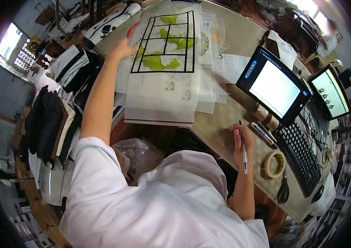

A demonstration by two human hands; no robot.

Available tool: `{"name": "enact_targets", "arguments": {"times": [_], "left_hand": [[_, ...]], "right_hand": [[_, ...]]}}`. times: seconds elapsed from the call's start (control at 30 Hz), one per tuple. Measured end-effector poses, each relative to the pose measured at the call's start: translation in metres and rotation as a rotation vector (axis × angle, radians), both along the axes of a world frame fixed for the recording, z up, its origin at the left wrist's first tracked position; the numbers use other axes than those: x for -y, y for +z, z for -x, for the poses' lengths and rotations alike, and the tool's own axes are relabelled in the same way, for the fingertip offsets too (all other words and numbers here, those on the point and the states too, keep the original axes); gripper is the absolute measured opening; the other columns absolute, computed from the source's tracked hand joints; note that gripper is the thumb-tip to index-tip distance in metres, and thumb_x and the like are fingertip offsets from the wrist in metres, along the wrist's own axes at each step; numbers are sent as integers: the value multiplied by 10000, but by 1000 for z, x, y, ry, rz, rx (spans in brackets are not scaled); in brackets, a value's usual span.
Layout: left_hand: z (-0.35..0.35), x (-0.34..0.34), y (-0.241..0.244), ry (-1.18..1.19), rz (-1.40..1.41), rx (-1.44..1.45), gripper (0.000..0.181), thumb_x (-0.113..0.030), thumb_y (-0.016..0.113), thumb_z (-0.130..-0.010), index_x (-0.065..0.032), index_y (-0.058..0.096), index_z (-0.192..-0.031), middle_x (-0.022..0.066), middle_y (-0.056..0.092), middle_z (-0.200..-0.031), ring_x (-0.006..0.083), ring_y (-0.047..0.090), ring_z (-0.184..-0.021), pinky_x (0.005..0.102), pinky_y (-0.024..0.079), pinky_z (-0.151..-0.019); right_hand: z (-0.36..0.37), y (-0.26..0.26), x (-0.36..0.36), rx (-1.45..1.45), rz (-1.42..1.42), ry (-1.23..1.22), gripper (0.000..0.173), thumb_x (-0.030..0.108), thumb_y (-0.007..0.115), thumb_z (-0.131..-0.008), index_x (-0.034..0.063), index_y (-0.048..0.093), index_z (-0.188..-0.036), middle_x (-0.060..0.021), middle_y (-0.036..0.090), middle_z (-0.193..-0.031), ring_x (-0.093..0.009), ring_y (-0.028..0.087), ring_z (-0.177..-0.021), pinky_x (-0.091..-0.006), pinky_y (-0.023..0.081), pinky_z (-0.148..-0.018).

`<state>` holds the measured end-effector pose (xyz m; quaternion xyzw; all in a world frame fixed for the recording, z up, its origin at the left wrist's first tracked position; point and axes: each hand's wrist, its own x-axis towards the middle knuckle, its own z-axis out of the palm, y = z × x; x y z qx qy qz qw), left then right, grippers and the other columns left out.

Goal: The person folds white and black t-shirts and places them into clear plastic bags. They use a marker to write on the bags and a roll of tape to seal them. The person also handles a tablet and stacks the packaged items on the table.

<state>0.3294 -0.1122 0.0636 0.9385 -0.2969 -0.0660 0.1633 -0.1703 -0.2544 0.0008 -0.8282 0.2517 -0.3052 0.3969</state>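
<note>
A large translucent printed sheet (160,90), with green leaf shapes and a black line grid, lies on the table before me. My left hand (121,50) is at its left edge, the thumb reaching over the sheet. Blur hides whether those fingers pinch the edge. Near the table's front edge, my right hand (243,138) holds a pen (244,155), its clear end pointing back towards me. More translucent sheets (206,107) stick out from under the printed one on its right. Beside them lies a white paper (232,66) with markings.
Right of my right hand are pens (263,133), a tape roll (267,164), scissors (283,190), a keyboard (299,158) and a mouse (318,194). A tablet (274,85) and a laptop (330,93) stand behind. Folded garments (44,124) hang at left. A person (327,42) sits far right.
</note>
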Motion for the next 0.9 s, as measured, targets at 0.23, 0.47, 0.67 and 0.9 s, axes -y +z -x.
{"name": "enact_targets", "arguments": {"times": [0.23, 0.47, 0.67, 0.9], "left_hand": [[68, -16, -56, 199, -26, 243, 609, -460, 739, -727, 12, 619, -1092, 222, 637, -1085, 353, 612, -1038, 438, 486, -881], [77, -13, -50, 198, 96, 241, 367, -299, 675, -795, -43, 634, -1055, 195, 642, -1071, 364, 612, -1012, 449, 498, -838], [72, -34, 22, 66, 165, 568, 268, -139, 535, -852, -119, 604, -1110, 172, 664, -982, 368, 627, -966, 468, 492, -827], [31, -153, 165, 99, 233, 780, 284, -179, 539, -890, -105, 602, -1157, 202, 659, -1014, 375, 634, -962, 472, 500, -816]], "right_hand": [[2, 4, 0, -78, -1, -9, 160, 137, 509, -954, 23, 620, -947, -101, 667, -896, -209, 635, -853, -296, 473, -778], [2, -4, 0, -23, 15, -23, 150, 139, 525, -958, 20, 616, -959, -103, 667, -874, -195, 639, -832, -278, 479, -773], [0, -20, 3, 67, -21, -14, 155, 143, 550, -945, 12, 631, -958, -128, 662, -863, -226, 642, -799, -299, 483, -730], [5, -12, 0, 47, -82, -41, 224, 199, 513, -974, 12, 633, -951, -102, 668, -867, -170, 623, -841, -284, 469, -773]]}}
